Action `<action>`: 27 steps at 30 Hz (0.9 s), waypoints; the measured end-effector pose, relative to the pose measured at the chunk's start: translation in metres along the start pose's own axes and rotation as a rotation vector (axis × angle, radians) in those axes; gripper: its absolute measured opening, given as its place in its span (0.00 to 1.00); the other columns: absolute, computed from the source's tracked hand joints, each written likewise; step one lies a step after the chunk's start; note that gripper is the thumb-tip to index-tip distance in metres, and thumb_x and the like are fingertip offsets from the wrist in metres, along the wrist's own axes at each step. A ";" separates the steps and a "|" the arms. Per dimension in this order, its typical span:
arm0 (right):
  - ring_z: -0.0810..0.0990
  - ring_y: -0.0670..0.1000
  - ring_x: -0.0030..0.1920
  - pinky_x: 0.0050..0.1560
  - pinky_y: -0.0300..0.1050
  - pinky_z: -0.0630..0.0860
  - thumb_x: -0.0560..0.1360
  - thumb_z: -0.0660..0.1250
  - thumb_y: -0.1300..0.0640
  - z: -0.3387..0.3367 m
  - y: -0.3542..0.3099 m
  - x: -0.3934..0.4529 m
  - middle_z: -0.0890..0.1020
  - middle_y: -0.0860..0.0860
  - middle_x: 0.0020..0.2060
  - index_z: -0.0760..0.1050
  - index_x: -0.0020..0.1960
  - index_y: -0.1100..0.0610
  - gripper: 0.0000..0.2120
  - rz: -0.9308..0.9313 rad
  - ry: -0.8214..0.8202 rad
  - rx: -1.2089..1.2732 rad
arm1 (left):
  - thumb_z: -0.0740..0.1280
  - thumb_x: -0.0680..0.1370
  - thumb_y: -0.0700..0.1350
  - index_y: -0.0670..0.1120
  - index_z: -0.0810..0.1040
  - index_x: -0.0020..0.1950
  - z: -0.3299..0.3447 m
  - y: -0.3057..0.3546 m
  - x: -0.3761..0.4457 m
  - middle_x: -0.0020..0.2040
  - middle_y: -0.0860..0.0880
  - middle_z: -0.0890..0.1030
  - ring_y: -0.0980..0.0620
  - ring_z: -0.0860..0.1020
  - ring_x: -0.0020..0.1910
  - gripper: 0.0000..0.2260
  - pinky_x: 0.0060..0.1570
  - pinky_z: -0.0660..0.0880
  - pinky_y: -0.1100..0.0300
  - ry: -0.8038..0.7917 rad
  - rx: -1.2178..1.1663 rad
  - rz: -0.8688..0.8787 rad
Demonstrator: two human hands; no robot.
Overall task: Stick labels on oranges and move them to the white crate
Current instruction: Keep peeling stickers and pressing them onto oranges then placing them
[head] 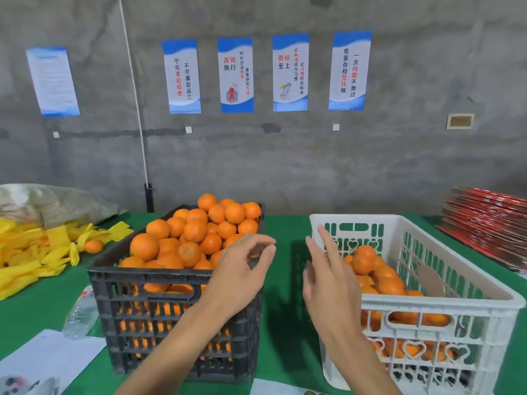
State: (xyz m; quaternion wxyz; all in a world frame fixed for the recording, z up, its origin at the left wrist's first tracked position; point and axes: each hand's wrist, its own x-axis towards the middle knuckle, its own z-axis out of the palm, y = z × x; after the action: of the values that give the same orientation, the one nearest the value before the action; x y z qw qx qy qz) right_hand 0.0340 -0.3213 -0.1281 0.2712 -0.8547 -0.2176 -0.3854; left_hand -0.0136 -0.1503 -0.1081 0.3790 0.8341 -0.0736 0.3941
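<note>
Beyond both empty hands, left hand (239, 269) loosely curled, right hand (332, 280) flat-fingered, five wall posters (236, 74); one reads "高效执行".

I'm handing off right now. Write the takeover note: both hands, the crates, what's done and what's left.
Left hand: above the black crate's near right corner, fingers loosely curled, holding nothing visible.
Right hand: open, empty, between the crates by the white crate's left wall.
Done: white crate partly filled with oranges.
Left: black crate heaped with oranges; label and move them. One loose orange lies by the yellow wrappers.
</note>
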 end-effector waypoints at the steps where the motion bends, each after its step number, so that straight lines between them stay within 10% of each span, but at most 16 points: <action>1: 0.83 0.59 0.45 0.43 0.53 0.81 0.70 0.76 0.64 0.005 -0.012 0.002 0.73 0.55 0.74 0.78 0.67 0.59 0.26 -0.041 0.007 0.045 | 0.68 0.82 0.47 0.51 0.82 0.57 -0.009 -0.003 0.001 0.53 0.59 0.83 0.60 0.80 0.55 0.06 0.54 0.74 0.67 0.021 0.083 0.029; 9: 0.70 0.46 0.72 0.68 0.47 0.71 0.80 0.63 0.45 0.054 -0.106 0.032 0.71 0.41 0.74 0.72 0.74 0.45 0.22 -0.140 -0.269 0.394 | 0.69 0.80 0.53 0.48 0.80 0.64 -0.111 -0.063 0.022 0.60 0.48 0.82 0.46 0.77 0.62 0.15 0.59 0.75 0.49 0.085 0.593 -0.221; 16: 0.68 0.47 0.73 0.68 0.45 0.69 0.81 0.62 0.44 0.086 -0.154 0.042 0.72 0.44 0.73 0.72 0.73 0.46 0.22 -0.181 -0.416 0.388 | 0.69 0.76 0.62 0.51 0.62 0.79 -0.164 -0.147 0.061 0.73 0.39 0.69 0.36 0.64 0.74 0.35 0.72 0.63 0.42 -0.226 0.857 -0.728; 27: 0.69 0.45 0.72 0.61 0.47 0.74 0.81 0.60 0.42 0.096 -0.151 0.039 0.70 0.42 0.73 0.71 0.73 0.46 0.22 -0.144 -0.402 0.340 | 0.70 0.72 0.68 0.41 0.63 0.75 -0.154 -0.178 0.084 0.71 0.35 0.67 0.34 0.65 0.72 0.42 0.70 0.64 0.44 -0.338 1.192 -0.720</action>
State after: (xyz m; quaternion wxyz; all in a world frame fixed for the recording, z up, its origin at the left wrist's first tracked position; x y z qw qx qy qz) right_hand 0.0222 -0.1399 -0.1069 0.3340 -0.8385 -0.3890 -0.1843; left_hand 0.0258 0.0956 -0.0891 -0.0514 0.9213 0.3763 0.0831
